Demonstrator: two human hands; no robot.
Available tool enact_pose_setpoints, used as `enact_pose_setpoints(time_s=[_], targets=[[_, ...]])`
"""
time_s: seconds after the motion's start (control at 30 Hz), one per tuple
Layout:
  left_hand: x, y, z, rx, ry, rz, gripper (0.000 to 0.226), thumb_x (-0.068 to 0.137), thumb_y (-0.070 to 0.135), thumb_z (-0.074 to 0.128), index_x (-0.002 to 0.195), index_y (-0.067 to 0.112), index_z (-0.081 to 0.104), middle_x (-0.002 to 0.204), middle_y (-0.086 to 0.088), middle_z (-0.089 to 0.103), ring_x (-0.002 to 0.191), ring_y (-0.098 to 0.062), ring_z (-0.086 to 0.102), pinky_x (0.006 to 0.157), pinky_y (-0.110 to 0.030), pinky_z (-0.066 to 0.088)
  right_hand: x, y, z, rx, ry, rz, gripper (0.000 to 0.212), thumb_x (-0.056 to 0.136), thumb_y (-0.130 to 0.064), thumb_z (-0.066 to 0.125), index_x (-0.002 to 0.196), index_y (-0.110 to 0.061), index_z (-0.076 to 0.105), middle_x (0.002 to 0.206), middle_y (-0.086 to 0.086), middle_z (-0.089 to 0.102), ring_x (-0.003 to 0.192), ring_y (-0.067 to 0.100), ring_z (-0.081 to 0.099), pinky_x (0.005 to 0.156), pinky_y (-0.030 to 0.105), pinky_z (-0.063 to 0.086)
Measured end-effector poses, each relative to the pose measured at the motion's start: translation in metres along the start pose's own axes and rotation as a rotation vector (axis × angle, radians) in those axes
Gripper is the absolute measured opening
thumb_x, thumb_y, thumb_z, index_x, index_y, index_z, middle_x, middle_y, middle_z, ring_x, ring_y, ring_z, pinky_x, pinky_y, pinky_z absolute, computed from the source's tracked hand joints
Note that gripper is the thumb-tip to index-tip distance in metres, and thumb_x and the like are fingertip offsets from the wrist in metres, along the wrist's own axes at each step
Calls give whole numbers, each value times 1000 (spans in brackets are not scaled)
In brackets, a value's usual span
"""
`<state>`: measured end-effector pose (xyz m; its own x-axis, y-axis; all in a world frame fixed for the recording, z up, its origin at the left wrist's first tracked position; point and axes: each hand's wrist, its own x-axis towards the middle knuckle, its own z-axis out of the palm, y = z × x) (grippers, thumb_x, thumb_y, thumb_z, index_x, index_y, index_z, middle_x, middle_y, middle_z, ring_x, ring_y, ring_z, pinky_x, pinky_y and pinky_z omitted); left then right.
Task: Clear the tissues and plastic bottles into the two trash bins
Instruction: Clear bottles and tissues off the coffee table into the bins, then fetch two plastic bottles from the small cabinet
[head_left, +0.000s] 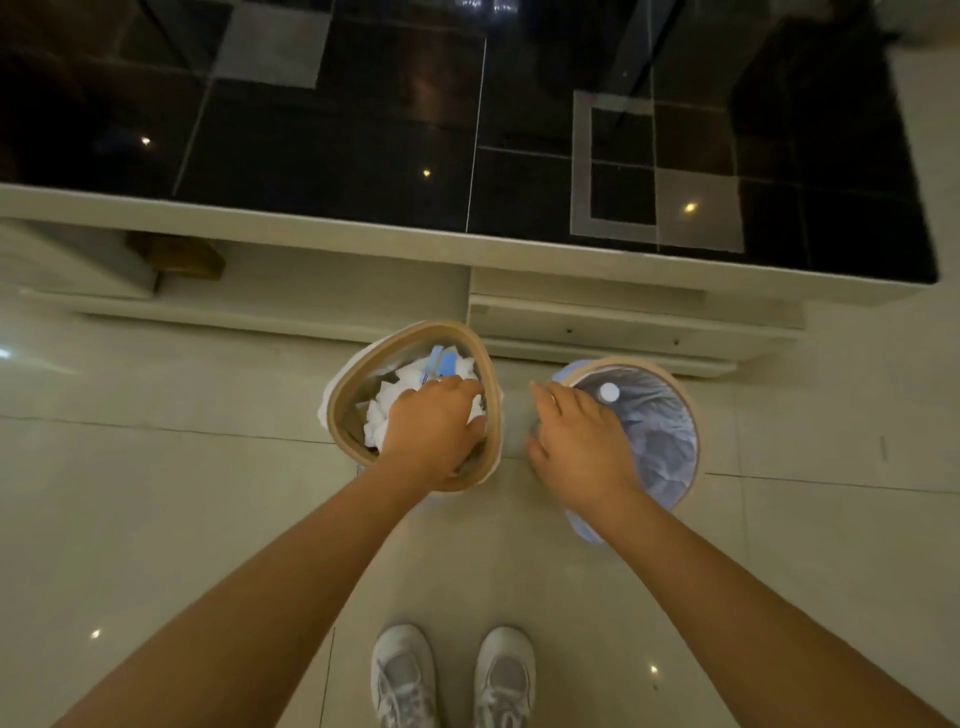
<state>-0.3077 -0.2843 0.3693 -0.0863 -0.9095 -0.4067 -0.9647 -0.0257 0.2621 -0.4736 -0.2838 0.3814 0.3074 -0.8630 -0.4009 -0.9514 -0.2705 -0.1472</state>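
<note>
Head view: left hand (434, 423) fingers curl on tissues (382, 410) in the left bin (343, 395), right hand (582, 441) relaxed, empty over the right bin (693, 415); next, likely release.

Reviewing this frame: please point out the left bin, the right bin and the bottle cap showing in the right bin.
left bin (337, 410), head view, tan rim on its left side.
right bin (693, 415), head view, tan rim on its right side.
bottle cap (609, 392), head view, top of the white cap.
</note>
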Motion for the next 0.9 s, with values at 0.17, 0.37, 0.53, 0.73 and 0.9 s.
enact_pose_setpoints(time_s=[0.17,0.37,0.53,0.73,0.9], targets=[[-37,31,-106,122,62,135,48,94,45,45,137,23,44,138,0,51,124,-22,48,99,-38,41,-47,-4,-106,42,75,-16,59,95,-34,45,148,-15,27,144,5,44,129,25,43,101,38,37],[-109,90,-257,157,170,195,52,91,41,53,139,27,41,140,1,48,125,-22,47,99,-39,39,-136,-10,-251,23,141,7,57,95,-38,44,147,-20,28,141,2,45,126,24,45,98,38,38],[-175,147,-359,189,332,271,54,93,44,50,143,28,36,140,2,47,126,-19,46,99,-36,40,-223,-16,-355,4,276,49,59,95,-41,46,147,-21,27,140,0,46,126,21,45,97,35,40],[-255,213,-450,159,551,413,57,93,48,49,145,29,32,144,5,44,131,-17,41,104,-36,35,-326,-22,-444,-7,454,191,66,95,-45,45,151,-24,16,153,-2,29,139,17,31,109,35,31],[-314,237,-495,80,606,524,64,93,56,41,150,33,20,156,9,26,143,-14,23,111,-36,26,-408,-30,-477,12,554,389,71,95,-52,39,152,-26,5,160,0,11,147,19,11,116,36,17]])
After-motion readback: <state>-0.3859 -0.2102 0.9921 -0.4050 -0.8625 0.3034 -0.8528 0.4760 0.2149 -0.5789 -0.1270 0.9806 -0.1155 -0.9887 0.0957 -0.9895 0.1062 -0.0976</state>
